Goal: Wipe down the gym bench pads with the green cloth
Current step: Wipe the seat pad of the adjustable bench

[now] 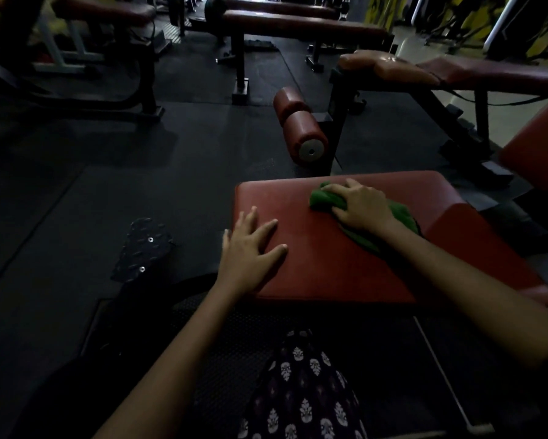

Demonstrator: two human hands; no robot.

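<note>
A red bench seat pad (pixel 323 258) lies right in front of me. My right hand (pixel 363 205) grips the bunched green cloth (pixel 325 198) and presses it on the far part of the pad; more cloth trails out under my wrist. My left hand (pixel 248 248) rests flat on the pad's left edge, fingers spread and straight. A raised red back pad (pixel 538 144) rises at the right.
Red roller pads (pixel 301 125) on a dark frame stand just beyond the seat. Another brown-red bench (pixel 456 71) stretches to the far right, and further flat benches (pixel 298 25) stand behind. Black rubber flooring (pixel 107 185) spreads to the left. My patterned clothing (pixel 304 391) hangs below.
</note>
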